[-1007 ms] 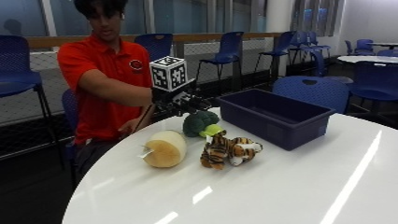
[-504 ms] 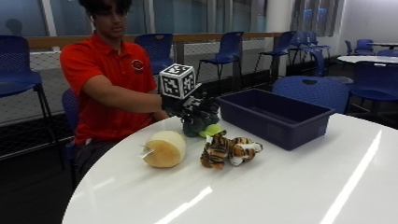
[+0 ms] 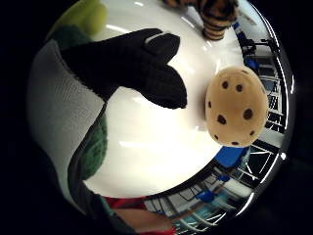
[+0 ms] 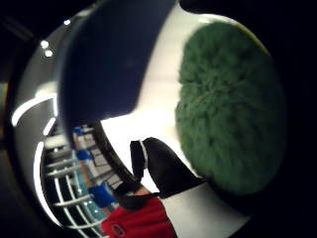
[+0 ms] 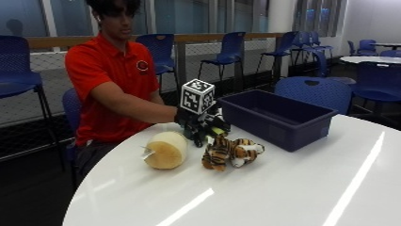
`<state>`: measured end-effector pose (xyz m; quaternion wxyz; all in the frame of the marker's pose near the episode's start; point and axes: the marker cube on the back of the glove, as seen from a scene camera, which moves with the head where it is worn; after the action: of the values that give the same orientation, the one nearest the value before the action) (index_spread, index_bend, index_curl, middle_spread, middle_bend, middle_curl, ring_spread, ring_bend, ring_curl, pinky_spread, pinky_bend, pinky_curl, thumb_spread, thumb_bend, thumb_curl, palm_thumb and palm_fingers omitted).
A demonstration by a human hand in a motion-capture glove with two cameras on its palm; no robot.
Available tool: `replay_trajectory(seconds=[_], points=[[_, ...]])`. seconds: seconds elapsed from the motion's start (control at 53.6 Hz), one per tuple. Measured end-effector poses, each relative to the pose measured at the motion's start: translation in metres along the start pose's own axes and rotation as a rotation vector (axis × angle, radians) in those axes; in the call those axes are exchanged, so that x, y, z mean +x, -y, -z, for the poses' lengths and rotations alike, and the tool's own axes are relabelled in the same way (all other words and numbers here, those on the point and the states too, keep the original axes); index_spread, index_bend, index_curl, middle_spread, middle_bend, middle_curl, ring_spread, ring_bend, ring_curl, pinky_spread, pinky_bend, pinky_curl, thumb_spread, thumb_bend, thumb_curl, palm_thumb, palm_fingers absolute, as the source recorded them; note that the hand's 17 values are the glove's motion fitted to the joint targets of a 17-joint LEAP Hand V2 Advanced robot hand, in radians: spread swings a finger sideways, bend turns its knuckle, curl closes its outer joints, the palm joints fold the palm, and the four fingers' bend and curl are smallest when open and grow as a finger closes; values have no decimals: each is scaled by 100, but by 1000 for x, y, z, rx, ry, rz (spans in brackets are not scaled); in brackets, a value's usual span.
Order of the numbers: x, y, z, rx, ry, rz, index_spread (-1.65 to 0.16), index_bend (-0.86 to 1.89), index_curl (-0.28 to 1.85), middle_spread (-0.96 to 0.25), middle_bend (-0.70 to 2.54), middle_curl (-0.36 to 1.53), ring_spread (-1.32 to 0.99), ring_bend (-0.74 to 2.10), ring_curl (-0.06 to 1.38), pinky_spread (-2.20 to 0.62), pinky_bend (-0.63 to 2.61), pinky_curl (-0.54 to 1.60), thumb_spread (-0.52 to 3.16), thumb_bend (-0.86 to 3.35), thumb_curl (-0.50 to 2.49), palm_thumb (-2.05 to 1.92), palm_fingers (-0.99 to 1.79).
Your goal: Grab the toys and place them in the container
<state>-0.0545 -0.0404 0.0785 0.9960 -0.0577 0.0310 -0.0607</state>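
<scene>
The fuzzy dark green plush toy (image 4: 230, 106) sits on the glossy white round desk (image 5: 263, 188), just beside the dark blue plastic container (image 5: 276, 117). The black-gloved right hand (image 5: 199, 126) covers it, fingers (image 3: 142, 66) curled around it. Nearby lie a striped plush tiger (image 5: 230, 152) and a tan cookie-shaped plush (image 5: 165, 149).

Glossy white table (image 5: 282, 188), smooth plastic container (image 5: 276, 117), fuzzy plush green toy (image 4: 233, 109) and tiger (image 5: 230, 152).

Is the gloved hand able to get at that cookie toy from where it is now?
Probably yes. The gloved hand is down on the green toy, and the cookie toy lies beside it on the table with nothing between them. It would likely have to finish with the green toy first.
</scene>
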Motion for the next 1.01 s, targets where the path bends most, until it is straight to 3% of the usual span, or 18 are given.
replay_trajectory(seconds=[0.243,0.354,0.578,0.728,1.007], points=[[-1,1,1,-20,-81,7,-40,27,36,-7,7,15,2,32,14,9,115,45,106,-2,22,1,-5],[-4,-1,4,-17,-103,4,-43,39,38,-13,15,14,-5,57,19,-12,103,38,118,5,27,13,38],[-15,-7,11,90,-206,42,-41,27,42,-26,26,21,-26,74,28,-38,110,39,127,16,38,39,76],[-4,-7,20,120,-94,62,-42,24,45,-35,36,26,-39,85,33,-43,102,38,108,20,50,56,104],[-6,5,62,164,-15,78,-44,22,57,-43,45,35,-46,92,40,-47,95,39,81,15,64,64,112]])
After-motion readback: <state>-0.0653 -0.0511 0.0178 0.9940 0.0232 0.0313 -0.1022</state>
